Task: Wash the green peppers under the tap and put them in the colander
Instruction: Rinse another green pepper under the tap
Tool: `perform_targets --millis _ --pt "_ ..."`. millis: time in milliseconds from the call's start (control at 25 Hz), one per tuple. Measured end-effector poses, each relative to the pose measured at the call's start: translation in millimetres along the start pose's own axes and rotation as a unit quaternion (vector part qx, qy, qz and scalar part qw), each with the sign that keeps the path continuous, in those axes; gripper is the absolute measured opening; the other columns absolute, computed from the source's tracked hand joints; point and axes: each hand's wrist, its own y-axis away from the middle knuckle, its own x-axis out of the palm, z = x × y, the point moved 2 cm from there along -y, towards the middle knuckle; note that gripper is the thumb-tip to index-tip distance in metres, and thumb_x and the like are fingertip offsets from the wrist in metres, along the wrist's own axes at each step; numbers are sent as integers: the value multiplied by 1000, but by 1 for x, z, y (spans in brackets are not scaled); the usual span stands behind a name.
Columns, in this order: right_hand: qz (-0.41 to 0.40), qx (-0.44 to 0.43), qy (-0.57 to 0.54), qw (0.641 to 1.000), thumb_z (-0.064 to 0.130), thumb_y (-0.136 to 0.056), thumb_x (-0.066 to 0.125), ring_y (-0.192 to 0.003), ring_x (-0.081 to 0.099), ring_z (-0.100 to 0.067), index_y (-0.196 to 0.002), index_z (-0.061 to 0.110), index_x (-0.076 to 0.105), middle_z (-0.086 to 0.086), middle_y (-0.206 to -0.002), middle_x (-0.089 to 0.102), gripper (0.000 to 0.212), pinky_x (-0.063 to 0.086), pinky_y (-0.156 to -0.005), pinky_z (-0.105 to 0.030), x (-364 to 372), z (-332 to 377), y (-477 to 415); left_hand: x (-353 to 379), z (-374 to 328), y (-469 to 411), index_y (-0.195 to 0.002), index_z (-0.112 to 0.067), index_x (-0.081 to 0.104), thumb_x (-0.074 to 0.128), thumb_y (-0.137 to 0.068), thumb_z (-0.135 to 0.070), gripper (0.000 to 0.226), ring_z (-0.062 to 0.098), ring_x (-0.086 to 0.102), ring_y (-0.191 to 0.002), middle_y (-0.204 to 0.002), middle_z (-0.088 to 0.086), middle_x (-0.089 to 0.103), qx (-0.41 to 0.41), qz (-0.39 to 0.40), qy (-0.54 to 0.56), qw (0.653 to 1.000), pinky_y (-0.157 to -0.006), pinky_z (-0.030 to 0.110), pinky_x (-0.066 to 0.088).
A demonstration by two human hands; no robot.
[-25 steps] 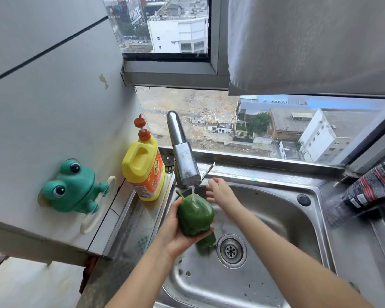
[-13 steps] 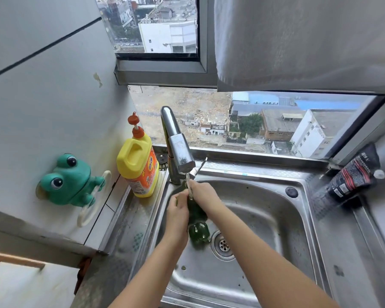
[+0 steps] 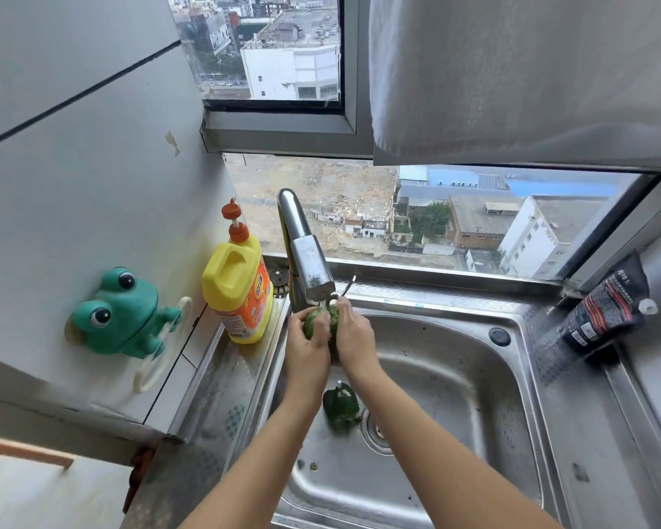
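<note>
A: The pepper (image 3: 310,323) is now clasped beneath the tap (image 3: 310,269), left hand (image 3: 308,351) and right hand (image 3: 355,337) both curled round it; earlier it was held by the left alone.
B: Scrubbing is underway. A second pepper (image 3: 340,408) is left below the wrists; no colander is seen.

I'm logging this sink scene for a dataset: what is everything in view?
held pepper: one, green, under the tap between both hands
loose pepper: one, green, in the basin beside the drain
tap: one, steel, over the basin
sink: one, steel, below the window
detergent bottle: one, yellow, left of the tap
frog holder: one, green, on the left wall
pouch: one, black, right of the sink
cloth: one, white, hanging top right
left hand: one, grips held pepper
right hand: one, grips held pepper
</note>
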Motion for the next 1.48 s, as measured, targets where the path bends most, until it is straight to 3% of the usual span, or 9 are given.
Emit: perform_targets --millis 120,360,640,760,920,1080,1240,1360,1480 --pt "52 167 -212 962 15 -96 45 -59 54 -17 -65 14 56 -4 -60 58 33 49 -57 -22 -8 21 -7 -2 0 10 -114 -20 52 47 -81 -57 49 12 56 -101 -108 3 58 127 7 -78 989 -82 16 45" --pt "-60 -169 -20 984 13 -96 39 -70 49 2 -79 24 51 10 -75 52 23 36 -65 -11 8 12 7 3 -7 3 -115 -15 52 42 -97 -40 32 12 58 -100 -111 5 60 79 -29 -20 996 -76 9 44" --pt "-113 -339 146 923 18 -90 36 -96 47 -5 -117 6 58 8 -103 55 37 35 -89 -19 1 -10 9 4 -31 -9 -106 -17 64 43 -97 -40 32 24 62 -96 -91 8 70 -266 158 124 943 -85 39 50" --pt "-127 -172 94 972 24 -94 41 -94 60 -17 -105 14 66 -2 -99 69 29 48 -85 -33 -2 -5 -5 17 -23 2 -105 -13 63 42 -99 -37 32 15 64 -82 -86 6 71 -211 85 131 965 -61 25 52" --pt "-13 46 24 999 32 -90 50 -85 64 -31 -84 6 68 -12 -84 70 32 52 -86 -48 -10 7 -26 16 -11 11 -110 -16 52 36 -101 -27 22 4 58 -92 -114 4 59 -80 58 68 993 -73 18 49" --pt "-80 -107 107 985 26 -97 38 -94 58 -26 -103 10 58 -7 -100 64 26 40 -79 -32 -1 13 -6 12 -31 -1 -96 -14 57 34 -102 -22 25 15 56 -78 -93 7 61 -151 92 87 980 -69 31 47" --pt "-80 -401 313 857 29 -94 37 -89 57 -24 -102 5 60 -10 -100 62 34 38 -78 -26 0 11 3 -8 -32 -12 -86 -16 62 39 -96 -28 27 22 61 -74 -78 9 66 -325 112 195 919 -58 28 54" --pt "115 -397 298 861 37 -96 34 -99 50 -14 -124 13 52 -5 -117 53 41 39 -85 -25 -21 8 -4 -20 -36 -8 -89 -6 66 47 -89 -27 29 33 66 -72 -85 19 67 -417 144 277 854 -55 40 59" --pt "67 -358 246 898 35 -95 43 -80 47 -9 -108 18 54 -5 -104 60 24 37 -69 -23 -23 12 -2 -14 -37 -7 -96 -7 67 43 -93 -30 33 34 68 -75 -91 20 68 -398 165 293 853 -59 45 59"
